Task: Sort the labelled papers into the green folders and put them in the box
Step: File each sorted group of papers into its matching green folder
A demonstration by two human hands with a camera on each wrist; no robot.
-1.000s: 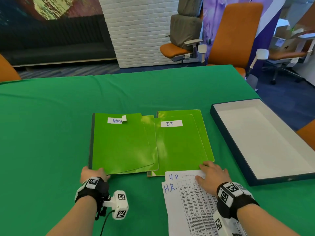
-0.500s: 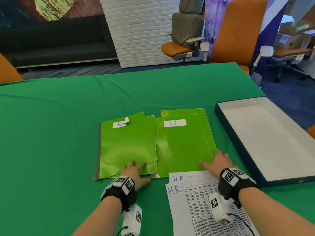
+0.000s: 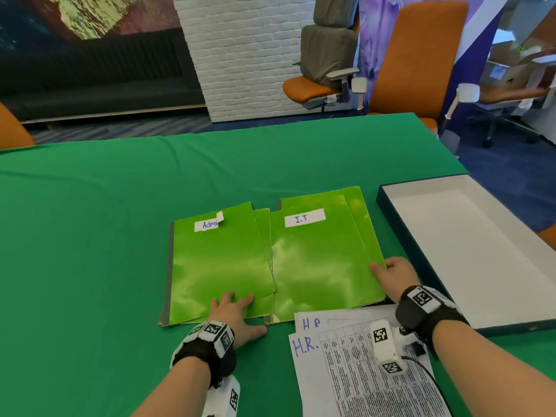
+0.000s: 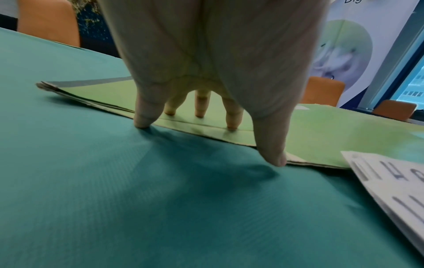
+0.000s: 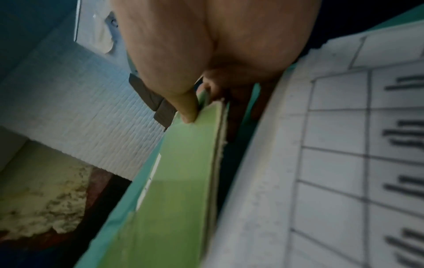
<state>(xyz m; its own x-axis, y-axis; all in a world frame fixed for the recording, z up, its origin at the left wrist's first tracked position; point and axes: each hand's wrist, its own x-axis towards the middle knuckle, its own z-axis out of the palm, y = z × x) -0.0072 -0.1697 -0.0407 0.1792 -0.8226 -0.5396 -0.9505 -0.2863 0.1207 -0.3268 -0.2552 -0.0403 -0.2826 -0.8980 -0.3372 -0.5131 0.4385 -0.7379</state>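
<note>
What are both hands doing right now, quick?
Left hand: open, straight fingers pressing on the Admin folder.
Right hand: gripping the right edge of the I.T folder, thumb on top.

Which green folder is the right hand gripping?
The I.T folder: the right hand pinches its right edge near the box. The Admin folder sits under the left hand, fingers flat.

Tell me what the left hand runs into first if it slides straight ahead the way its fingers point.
The left hand already has fingertips on the Admin folder. Going straight on, it would ride up that cover toward the white Admin label. Nothing else seems to lie in that line, though depth is hard to judge.
</note>
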